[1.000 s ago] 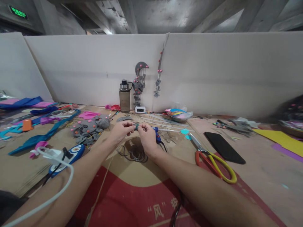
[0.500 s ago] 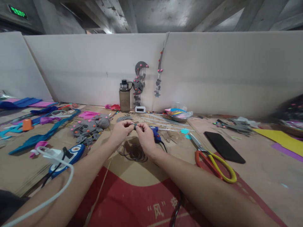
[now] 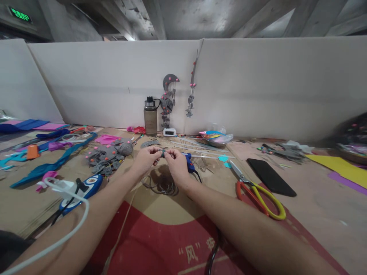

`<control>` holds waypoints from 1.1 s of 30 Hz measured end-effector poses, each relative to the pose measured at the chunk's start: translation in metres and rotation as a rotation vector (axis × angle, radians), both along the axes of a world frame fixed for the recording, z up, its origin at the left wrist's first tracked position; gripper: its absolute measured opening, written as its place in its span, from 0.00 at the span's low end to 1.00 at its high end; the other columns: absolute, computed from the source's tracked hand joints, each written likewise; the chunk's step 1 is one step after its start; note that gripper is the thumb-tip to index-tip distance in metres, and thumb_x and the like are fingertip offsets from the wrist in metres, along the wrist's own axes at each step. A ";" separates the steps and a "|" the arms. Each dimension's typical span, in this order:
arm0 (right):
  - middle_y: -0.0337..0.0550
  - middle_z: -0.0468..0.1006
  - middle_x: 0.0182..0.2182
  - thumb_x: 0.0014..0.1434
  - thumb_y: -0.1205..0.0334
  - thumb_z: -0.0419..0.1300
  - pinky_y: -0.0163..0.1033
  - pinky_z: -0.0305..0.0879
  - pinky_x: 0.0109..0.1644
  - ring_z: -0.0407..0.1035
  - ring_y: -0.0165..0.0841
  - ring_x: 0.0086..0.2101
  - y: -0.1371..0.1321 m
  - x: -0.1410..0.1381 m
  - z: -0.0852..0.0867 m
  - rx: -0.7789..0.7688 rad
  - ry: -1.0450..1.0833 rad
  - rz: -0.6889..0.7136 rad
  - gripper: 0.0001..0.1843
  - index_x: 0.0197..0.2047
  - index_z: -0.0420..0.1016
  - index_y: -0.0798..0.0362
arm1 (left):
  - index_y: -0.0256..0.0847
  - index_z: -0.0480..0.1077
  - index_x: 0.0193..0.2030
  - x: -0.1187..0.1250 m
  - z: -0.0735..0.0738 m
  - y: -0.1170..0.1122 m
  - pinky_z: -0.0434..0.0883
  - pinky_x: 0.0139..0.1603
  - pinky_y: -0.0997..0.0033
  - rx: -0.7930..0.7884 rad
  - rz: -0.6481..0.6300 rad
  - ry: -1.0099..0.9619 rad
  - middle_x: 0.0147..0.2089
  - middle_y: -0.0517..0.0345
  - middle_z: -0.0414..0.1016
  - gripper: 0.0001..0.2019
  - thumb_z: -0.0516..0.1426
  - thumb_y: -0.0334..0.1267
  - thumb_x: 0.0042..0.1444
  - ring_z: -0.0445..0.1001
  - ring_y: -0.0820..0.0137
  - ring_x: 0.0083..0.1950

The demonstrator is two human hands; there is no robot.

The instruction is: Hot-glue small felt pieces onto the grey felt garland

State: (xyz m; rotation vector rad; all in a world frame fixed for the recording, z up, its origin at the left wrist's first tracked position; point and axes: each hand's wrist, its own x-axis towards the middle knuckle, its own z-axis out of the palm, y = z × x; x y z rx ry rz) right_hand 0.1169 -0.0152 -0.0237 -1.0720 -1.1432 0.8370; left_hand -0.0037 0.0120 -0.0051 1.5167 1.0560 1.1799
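Note:
My left hand (image 3: 147, 160) and my right hand (image 3: 177, 165) meet over the middle of the table, fingertips pinched close together. Between them they grip a small dark green piece (image 3: 163, 153), too small to name more exactly. Below the hands lies a loose coil of grey cord (image 3: 163, 187) on the cardboard. A blue glue gun (image 3: 189, 162) rests just beyond my right hand, partly hidden by it. To the left sits a pile of grey felt shapes with pink dots (image 3: 106, 152), beside a ball of grey yarn (image 3: 125, 148).
Scissors with red and yellow handles (image 3: 265, 196) and a black phone (image 3: 271, 176) lie to the right. A bottle (image 3: 150, 118) and a small white clock (image 3: 169, 132) stand at the white partition (image 3: 100, 84). A blue power strip (image 3: 83, 193) with a white cable is near my left forearm.
Both hands stay together at nearly the same spot, with only slight finger movement around the small green piece. The whole view has shifted very slightly.

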 end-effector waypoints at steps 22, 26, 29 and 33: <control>0.39 0.70 0.33 0.52 0.62 0.56 0.37 0.61 0.39 0.64 0.29 0.31 -0.003 -0.003 -0.002 0.035 -0.364 0.088 0.10 0.39 0.68 0.54 | 0.35 0.70 0.29 -0.014 -0.006 0.017 0.55 0.16 0.81 -0.036 0.115 -0.204 0.18 0.67 0.63 0.14 0.65 0.42 0.39 0.58 0.81 0.17; 0.44 0.73 0.36 0.56 0.62 0.53 0.40 0.60 0.44 0.65 0.32 0.36 0.002 0.014 0.010 0.169 -0.583 -0.014 0.08 0.36 0.71 0.54 | 0.34 0.70 0.29 -0.018 -0.008 0.020 0.56 0.17 0.80 -0.019 0.139 -0.217 0.18 0.65 0.64 0.15 0.66 0.42 0.39 0.60 0.81 0.17; 0.47 0.72 0.38 0.58 0.61 0.51 0.39 0.61 0.43 0.65 0.33 0.36 0.005 0.036 0.023 0.200 -0.685 -0.150 0.11 0.40 0.70 0.55 | 0.34 0.70 0.29 -0.018 -0.006 0.019 0.60 0.19 0.79 -0.028 0.146 -0.242 0.19 0.64 0.66 0.16 0.66 0.43 0.37 0.62 0.80 0.18; 0.56 0.73 0.39 0.55 0.60 0.56 0.43 0.61 0.44 0.67 0.40 0.40 0.003 0.064 0.025 0.058 -1.035 -0.308 0.12 0.40 0.70 0.58 | 0.34 0.69 0.29 -0.016 -0.003 0.017 0.64 0.21 0.78 -0.050 0.126 -0.286 0.19 0.64 0.67 0.17 0.67 0.42 0.35 0.64 0.79 0.20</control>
